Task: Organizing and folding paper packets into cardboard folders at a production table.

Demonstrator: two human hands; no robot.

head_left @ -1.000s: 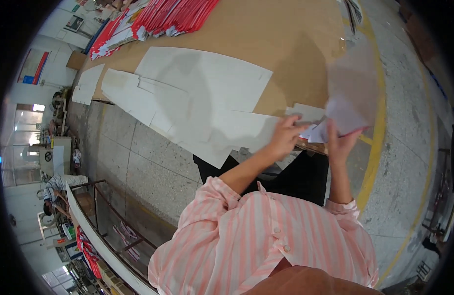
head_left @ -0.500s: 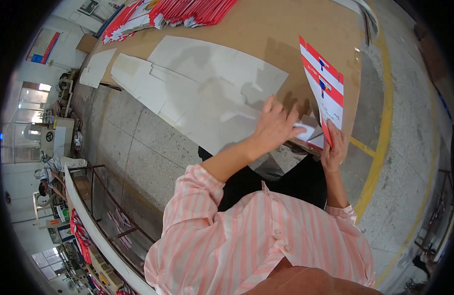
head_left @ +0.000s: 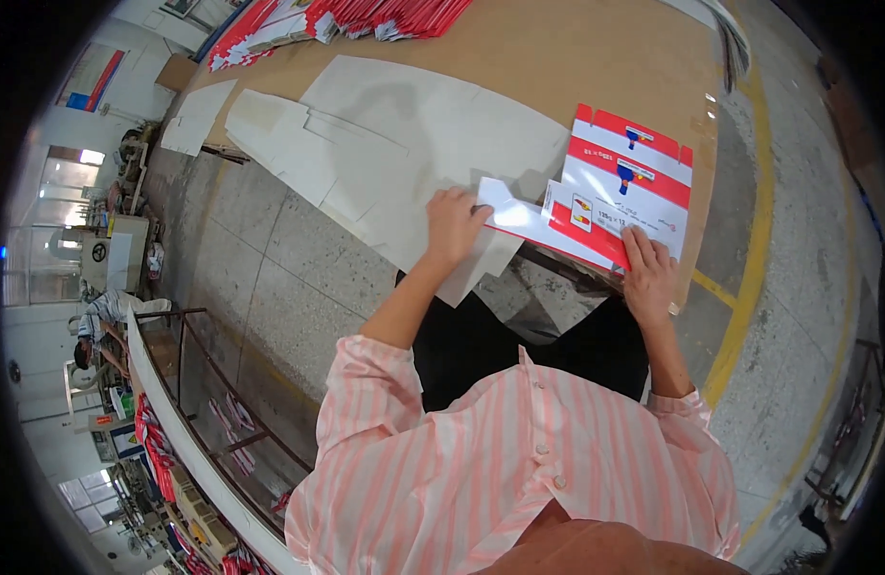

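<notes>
A flat red-and-white printed carton blank (head_left: pixel 622 182) lies printed side up on the brown table (head_left: pixel 576 57), near its front edge. My right hand (head_left: pixel 648 273) presses flat on the blank's near right corner. My left hand (head_left: pixel 454 225) holds the blank's white left flap, where it overlaps the edge of a spread of plain white carton blanks (head_left: pixel 413 144). Both arms wear pink striped sleeves.
Stacks of red-and-white blanks (head_left: pixel 366 14) line the table's far edge. More white sheets (head_left: pixel 198 115) lie at the far left. A yellow line (head_left: pixel 758 240) runs along the stone floor on the right. A metal rack (head_left: pixel 203 383) stands at the left, with a person beyond it.
The blank was held up on edge in my right hand; now it lies flat on the table, printed side up, with both hands pressing on it.
</notes>
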